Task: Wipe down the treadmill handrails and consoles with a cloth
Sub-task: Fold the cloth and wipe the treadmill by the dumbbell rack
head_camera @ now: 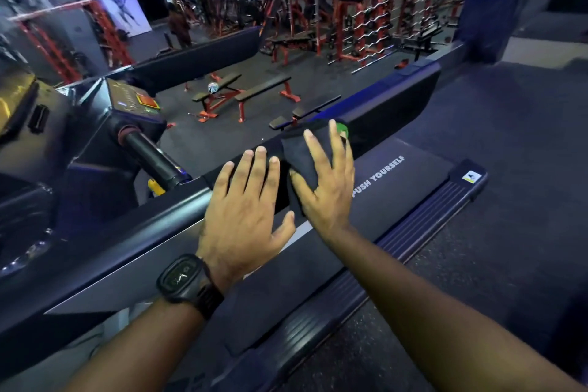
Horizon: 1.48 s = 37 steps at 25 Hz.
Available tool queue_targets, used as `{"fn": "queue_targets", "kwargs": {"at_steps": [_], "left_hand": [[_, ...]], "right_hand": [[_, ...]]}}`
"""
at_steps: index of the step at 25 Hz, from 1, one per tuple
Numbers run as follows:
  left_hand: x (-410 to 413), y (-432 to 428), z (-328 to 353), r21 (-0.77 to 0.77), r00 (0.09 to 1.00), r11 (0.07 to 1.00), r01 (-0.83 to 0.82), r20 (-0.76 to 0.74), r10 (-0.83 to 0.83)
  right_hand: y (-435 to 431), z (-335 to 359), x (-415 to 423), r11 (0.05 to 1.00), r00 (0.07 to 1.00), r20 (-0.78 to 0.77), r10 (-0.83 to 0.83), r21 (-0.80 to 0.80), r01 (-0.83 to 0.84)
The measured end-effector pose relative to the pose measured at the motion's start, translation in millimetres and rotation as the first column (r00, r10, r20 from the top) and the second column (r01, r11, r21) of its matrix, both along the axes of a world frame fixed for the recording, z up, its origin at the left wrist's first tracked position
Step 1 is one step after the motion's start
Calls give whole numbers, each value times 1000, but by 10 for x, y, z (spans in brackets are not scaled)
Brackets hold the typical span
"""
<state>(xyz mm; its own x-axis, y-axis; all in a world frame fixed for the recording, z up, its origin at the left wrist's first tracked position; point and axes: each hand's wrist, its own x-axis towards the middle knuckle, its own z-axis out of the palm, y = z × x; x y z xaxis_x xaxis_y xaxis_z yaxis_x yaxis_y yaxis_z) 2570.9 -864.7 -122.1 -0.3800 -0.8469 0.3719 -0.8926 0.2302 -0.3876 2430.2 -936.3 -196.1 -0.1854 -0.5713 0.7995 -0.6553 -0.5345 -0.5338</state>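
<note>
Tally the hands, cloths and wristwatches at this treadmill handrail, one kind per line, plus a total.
Hands: 2, left hand and right hand
Cloths: 1, dark cloth under the right hand on the handrail
Wristwatches: 1, black wristwatch on the left wrist
Total: 4

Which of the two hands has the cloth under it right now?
The right hand, pressed flat on the dark cloth on the handrail. The left hand, with the watch, rests bare on the rail beside it.
</note>
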Motion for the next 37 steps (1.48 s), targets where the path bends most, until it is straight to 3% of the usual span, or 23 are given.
{"fn": "queue_targets", "kwargs": {"at_steps": [2, 4, 5, 7, 8, 10, 12, 13, 15, 16, 17, 19, 20, 21, 23, 25, 27, 29, 30, 32, 33, 35, 37], "left_hand": [[-73, -18, 3, 0, 1000, 1000, -18, -6, 18], [-143, -31, 1, 4, 999, 1000, -31, -15, 31], [-164, -38, 3, 4, 999, 999, -33, -20, 33], [-185, -63, 16, -5, 999, 999, -32, -16, 32], [-207, -80, 21, -6, 999, 999, -35, -11, 35], [-254, -98, 18, -3, 999, 999, -45, -14, 45], [-289, -109, 2, -2, 998, 998, -57, -22, 57], [-301, -119, -1, -2, 998, 998, -60, -23, 60], [-312, -143, 3, -4, 998, 998, -59, -19, 59], [-328, -158, 6, -3, 998, 998, -58, -15, 58], [-351, -169, 10, -2, 998, 998, -58, -11, 58], [-416, -193, 8, 1, 998, 998, -67, -11, 67], [-447, -202, 2, 1, 998, 998, -69, -15, 69], [-470, -212, -1, -1, 997, 998, -69, -20, 69], [-486, -231, 3, -5, 998, 998, -67, -19, 67], [-508, -254, 9, -5, 998, 998, -70, -3, 70], [-555, -267, 6, -1, 996, 996, -85, 0, 85], [-602, -283, -6, 1, 995, 995, -95, -12, 95], [-618, -295, -7, 1, 996, 996, -92, -18, 92], [-633, -322, 1, -2, 997, 997, -76, -22, 75], [-645, -335, 8, -3, 997, 998, -68, -18, 68], [-680, -349, 14, 2, 998, 998, -65, -14, 65], [-714, -359, 14, 5, 998, 998, -69, -17, 69]], "right_hand": [[-242, 63, -138, 995, 961, 272, -49, 98, 23], [-156, 283, -7, 957, 762, 627, -160, 287, -36], [-74, 292, 75, 958, 800, 580, -152, 287, -26], [-7, 90, 34, 999, 994, 111, -7, 49, 1], [-89, 57, -129, 999, 998, -66, 14, -39, -16], [-307, 71, -308, 999, 994, 100, -32, 11, 31], [-296, 243, -206, 975, 819, 562, -115, 223, -17], [-224, 283, -122, 963, 794, 590, -145, 270, -25], [-143, 138, -114, 996, 978, 206, -36, 87, 19], [-203, 80, -258, 1000, 1000, -23, 11, -15, -11], [-306, 91, -427, 999, 996, -86, 3, -52, -7], [-499, 154, -538, 995, 956, 289, -39, 97, 11], [-459, 243, -485, 976, 851, 516, -95, 216, -22], [-381, 292, -391, 960, 809, 571, -141, 279, -29], [-255, 160, -318, 994, 980, 193, -41, 106, 20], [-381, 89, -597, 998, 989, -146, 6, -57, -14], [-595, 117, -720, 998, 980, 192, -45, 60, 34], [-494, 261, -547, 960, 791, 592, -150, 278, -26], [-400, 249, -437, 957, 818, 555, -152, 289, -18], [-302, 53, -422, 998, 994, 109, -13, 67, 6], [-369, 21, -557, 1000, 998, -65, 20, -14, -21], [-568, 45, -715, 999, 997, 72, -23, 46, 20], [-511, 233, -601, 967, 855, 507, -110, 253, -25]]}}
